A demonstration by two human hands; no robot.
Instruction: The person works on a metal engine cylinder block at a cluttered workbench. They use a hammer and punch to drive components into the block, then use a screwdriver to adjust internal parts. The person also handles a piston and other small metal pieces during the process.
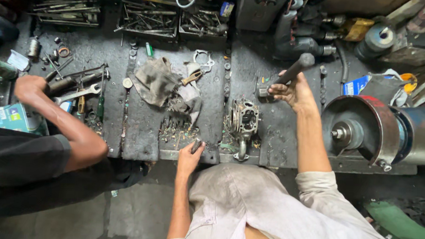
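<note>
1. The right hand [293,91] is closing its fingers around the handle of a hammer [284,78], which is slanting up and to the right above the bench [141,140], its head low and to the left.
2. The left hand [188,158] is resting at the near edge of the bench, its fingers pinching a small dark punch [196,146] that is tilting up from the fingertips.
3. A carburetor [244,120] is standing on the bench between the two hands, just below the hammer head, with scattered metal bits lying around its base.
4. A rag [163,82] is lying crumpled left of the carburetor, with a gasket [203,60] near its upper right.
5. A co-worker's hand [31,88] is reaching in from the left and gripping a dark tool; a wrench [79,93] is lying just beside it.
6. A drum [363,127] with a central nut is sitting at the bench's right end, well apart from the hammer.
7. Trays [147,18] of loose tools are lining the far side.
</note>
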